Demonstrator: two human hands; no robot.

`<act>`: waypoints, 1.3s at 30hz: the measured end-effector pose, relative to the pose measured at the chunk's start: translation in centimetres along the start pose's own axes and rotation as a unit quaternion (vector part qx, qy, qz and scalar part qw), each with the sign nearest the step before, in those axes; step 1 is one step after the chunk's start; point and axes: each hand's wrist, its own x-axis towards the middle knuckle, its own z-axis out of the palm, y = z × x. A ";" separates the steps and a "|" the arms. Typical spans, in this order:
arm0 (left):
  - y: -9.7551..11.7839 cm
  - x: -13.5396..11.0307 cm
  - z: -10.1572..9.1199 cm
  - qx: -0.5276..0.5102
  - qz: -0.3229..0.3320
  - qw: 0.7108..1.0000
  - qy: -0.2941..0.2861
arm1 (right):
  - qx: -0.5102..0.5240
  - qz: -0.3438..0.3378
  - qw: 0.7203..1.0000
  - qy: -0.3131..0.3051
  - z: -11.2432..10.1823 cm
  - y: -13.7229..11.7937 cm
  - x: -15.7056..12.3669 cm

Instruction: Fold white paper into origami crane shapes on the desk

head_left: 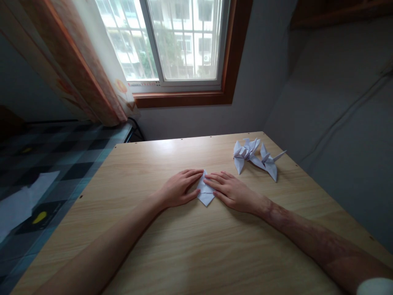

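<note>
A small kite-shaped piece of folded white paper (206,198) lies flat on the wooden table, with a crease line running across its lower part. My left hand (179,189) rests at its left side, fingertips at the upper point and thumb at the lower left edge. From the other side, my right hand (231,190) lies with stretched fingers over the paper's upper right part, its thumb at the right corner. Both hands are open, pressing on the paper rather than wrapped round it. Fingers hide some of the upper folds.
Several folded white paper cranes (247,151) stand clustered at the table's back right. Around them is the pale wooden tabletop (147,164). Left of the table, white sheets (27,200) lie on a checked bedspread (82,143). A window (187,41) and a curtain (89,61) are behind.
</note>
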 end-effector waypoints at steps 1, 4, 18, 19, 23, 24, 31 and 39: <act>0.0 0.0 0.0 0.003 0.002 1.000 -0.001 | 0.001 -0.001 1.000 0.002 0.0 0.0 0.0; 0.0 0.0 0.0 0.015 0.007 1.000 -0.005 | 0.005 -0.004 1.000 0.003 0.0 0.1 0.0; 0.4 -0.1 0.1 0.091 -0.007 0.995 -0.036 | -0.005 -0.013 1.000 0.005 0.0 0.1 0.0; 0.4 -0.1 0.2 0.092 -0.007 0.995 -0.034 | -0.006 -0.013 1.000 0.003 0.0 0.0 0.0; 0.5 -0.2 0.2 0.102 -0.006 0.994 -0.034 | -0.004 -0.010 1.000 0.004 -0.1 -0.2 -0.1; 0.5 -0.2 0.2 0.105 -0.005 0.994 -0.035 | -0.004 -0.012 1.000 0.007 -0.2 -0.3 -0.1; 0.1 -0.2 0.2 0.099 -0.002 0.994 -0.036 | -0.007 -0.051 0.999 0.015 -0.2 -0.2 -0.1; -0.7 -0.3 0.7 0.072 -0.001 0.997 -0.014 | 0.010 -0.055 0.998 0.029 -0.2 -0.2 -0.1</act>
